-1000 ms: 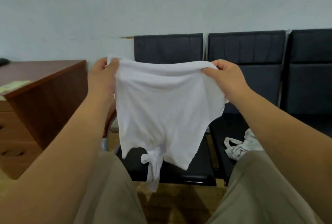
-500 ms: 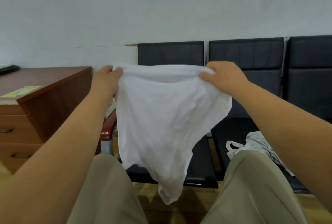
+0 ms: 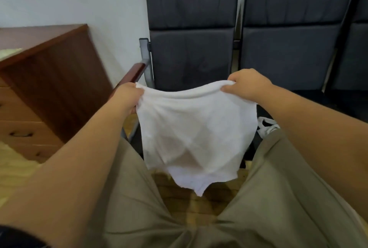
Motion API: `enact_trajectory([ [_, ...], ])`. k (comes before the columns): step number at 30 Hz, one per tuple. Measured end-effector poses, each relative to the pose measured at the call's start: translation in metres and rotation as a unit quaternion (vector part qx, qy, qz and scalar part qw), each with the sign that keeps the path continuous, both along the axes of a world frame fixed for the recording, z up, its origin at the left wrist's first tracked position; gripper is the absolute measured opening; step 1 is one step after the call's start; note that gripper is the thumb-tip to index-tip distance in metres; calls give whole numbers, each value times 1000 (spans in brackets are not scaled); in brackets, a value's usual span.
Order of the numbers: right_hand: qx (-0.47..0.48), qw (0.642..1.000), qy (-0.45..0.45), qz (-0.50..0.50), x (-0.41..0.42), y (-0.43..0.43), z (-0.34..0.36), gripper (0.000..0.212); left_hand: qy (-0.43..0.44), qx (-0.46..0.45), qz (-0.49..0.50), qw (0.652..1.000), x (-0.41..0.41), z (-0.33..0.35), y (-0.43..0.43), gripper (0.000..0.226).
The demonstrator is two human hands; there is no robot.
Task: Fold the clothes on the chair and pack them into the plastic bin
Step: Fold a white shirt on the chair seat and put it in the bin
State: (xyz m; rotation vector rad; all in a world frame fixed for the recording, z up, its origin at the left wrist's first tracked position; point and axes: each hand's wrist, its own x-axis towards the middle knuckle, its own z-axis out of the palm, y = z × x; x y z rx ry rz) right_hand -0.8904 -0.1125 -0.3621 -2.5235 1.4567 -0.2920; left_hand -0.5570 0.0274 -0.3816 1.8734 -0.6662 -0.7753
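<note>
Grip of the left hand [image 3: 127, 98]: fingers are curling round the top edge of the white garment [image 3: 195, 134] at its 10 o'clock corner, closing fully on the cloth. Grip of the right hand [image 3: 247, 86]: thumb and curled fingers are pinching the same edge at 1 o'clock, likewise closing on cloth.

The two grips are holding the edge spread between them, so the cloth is hanging free and fairly flat. Probable reason: squaring it up before a fold.

The garment is hanging in front of the chair [image 3: 191, 34], with its lower tip pointing to 6 o'clock between the knees. Both forearms are reaching forward from 7 and 4 o'clock, backs of the hands facing up.

A second pale garment [image 3: 265, 127] is lying on the next seat at 3 o'clock. A wooden drawer unit [image 3: 49, 80] is standing at 9 o'clock. The plastic bin is not showing in view.
</note>
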Motion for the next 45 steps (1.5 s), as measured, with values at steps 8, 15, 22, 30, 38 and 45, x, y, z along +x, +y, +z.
enact_trajectory([
  [8, -92, 994, -4, -51, 17, -34, 20, 39, -103, -88, 51, 989, 41, 11, -26, 43],
  [15, -156, 984, -71, -42, 45, -82, 22, 38, -82, -164, 82, 980, 55, 27, -70, 36],
  [22, -86, 995, -23, -49, 69, -132, -54, 36, -72, -51, 70, 994, 66, -30, -129, 29],
  [30, -37, 997, 31, -56, 95, -201, -136, 36, -78, 19, 75, 994, 103, -111, -206, 14],
  [38, -6, 987, 158, -8, 112, -234, -218, 43, -413, 307, -118, 849, 98, -169, -252, 54],
  [45, -17, 988, 149, -37, 107, -217, -223, 48, -411, 371, -312, 772, 56, -179, -265, 74],
])
